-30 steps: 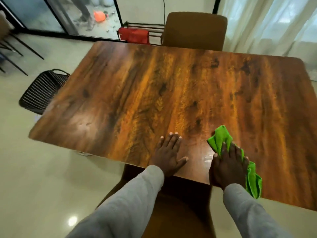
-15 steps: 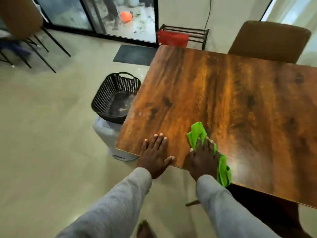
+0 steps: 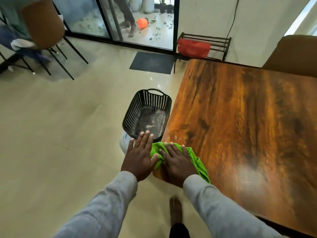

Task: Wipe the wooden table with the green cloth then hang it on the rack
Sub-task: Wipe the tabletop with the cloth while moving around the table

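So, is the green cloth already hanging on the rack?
No, the green cloth lies on the near corner of the wooden table under the right hand, while the rack stands by the far wall.

The right hand (image 3: 177, 161) is pressing flat on the green cloth (image 3: 197, 162) at the near left corner of the wooden table (image 3: 240, 126). The left hand (image 3: 139, 158) is hovering flat, fingers spread, just off the table's edge, its thumb touching the cloth. A black basket (image 3: 147, 103) is sitting on the floor beside the table, and a red cloth (image 3: 193, 48) is hanging on the rack (image 3: 219, 42) by the wall.

Home dining room, wooden table (image 3: 240, 126), chairs (image 3: 295, 54)
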